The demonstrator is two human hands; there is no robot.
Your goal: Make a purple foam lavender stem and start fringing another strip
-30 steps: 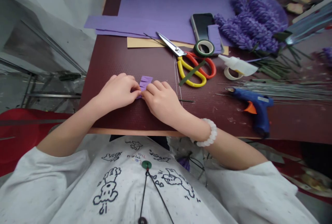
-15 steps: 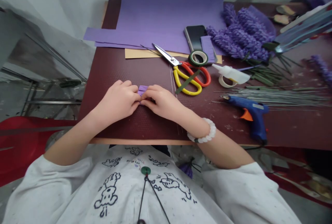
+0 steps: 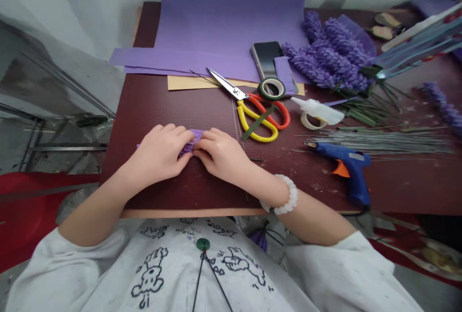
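My left hand (image 3: 159, 153) and my right hand (image 3: 220, 154) meet on the dark red table (image 3: 173, 105), near its front edge. Both pinch a small strip of fringed purple paper (image 3: 191, 141) between fingers and thumbs. Most of the strip is hidden under my fingers; a thin purple end shows at the left of my left hand. A white bead bracelet (image 3: 285, 196) sits on my right wrist.
Scissors with yellow and red handles (image 3: 254, 110) lie just right of my hands. Farther right are a green tape roll (image 3: 271, 88), a phone (image 3: 267, 59), a glue bottle (image 3: 317, 110), a blue glue gun (image 3: 346, 167), thin wires (image 3: 382, 139) and purple paper flowers (image 3: 332, 54). Purple sheets (image 3: 224, 23) cover the back.
The purple strip stood up between my fingers one second ago; now it is folded lower and mostly covered. My hands stay together while the view has shifted slightly.
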